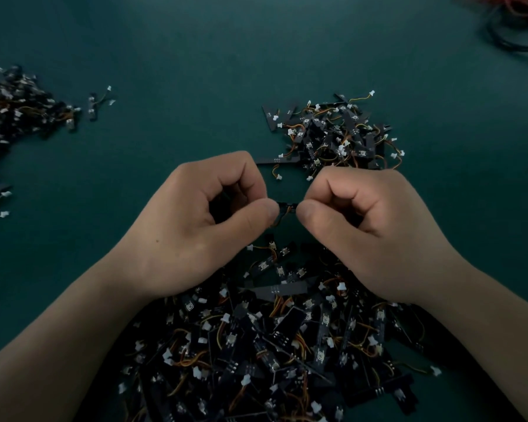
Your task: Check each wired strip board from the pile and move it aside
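The left hand (201,226) and right hand (375,226) each pinch one end of a small black strip board (288,207), both grips closed on it. Only its middle shows between the thumbs. The pile (287,345) lies under the wrists at the near edge of the table (195,71). A smaller heap (336,132) lies just beyond.
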Tool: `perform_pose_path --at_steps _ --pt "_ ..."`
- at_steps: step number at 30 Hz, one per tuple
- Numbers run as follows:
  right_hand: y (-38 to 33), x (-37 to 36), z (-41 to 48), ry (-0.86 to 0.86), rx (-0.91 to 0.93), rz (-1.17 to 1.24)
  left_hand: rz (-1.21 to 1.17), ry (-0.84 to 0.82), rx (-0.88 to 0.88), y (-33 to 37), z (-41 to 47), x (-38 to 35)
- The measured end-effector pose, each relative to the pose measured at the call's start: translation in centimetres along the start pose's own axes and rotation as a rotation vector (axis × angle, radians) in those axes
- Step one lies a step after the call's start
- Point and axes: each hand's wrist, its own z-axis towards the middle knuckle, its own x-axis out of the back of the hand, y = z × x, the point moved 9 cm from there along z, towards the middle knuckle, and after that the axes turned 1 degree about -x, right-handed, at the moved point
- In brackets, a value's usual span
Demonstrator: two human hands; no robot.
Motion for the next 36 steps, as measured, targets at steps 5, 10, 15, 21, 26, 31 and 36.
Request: perform_pose_path --at_steps 5,10,15,21,26,31,36 --pt "0.0 -0.2 0.0 -0.028 0.012 -0.010 -0.007 -0.020 -0.012 0.1 0.0 -0.2" --pt "-0.1 -0.2 -0.1 -0.036 0.022 -0.001 -0.017 -0.016 -0.022 0.2 0.0 -0.1" --pt "-0.1 0.0 0.0 -0.020 0.050 0.076 -0.022 0.015 -0.006 0.3 -0.1 0.1" --pt "1.1 2.5 0.1 0.237 0.017 0.266 0.261 -0.145 -0.033 0.2 -0.2 -1.3" --pt "1.6 2.1 0.0 0.206 -0.019 0.218 0.388 -0.204 -0.060 0.5 -0.2 -2.1" --pt "1.0 1.5 0.0 0.131 -0.007 0.131 0.285 -0.143 -0.070 0.5 0.0 -1.7" --pt "0.5 0.5 0.0 0.013 0.005 0.108 -0.105 -0.083 -0.027 0.2 0.2 -0.5"
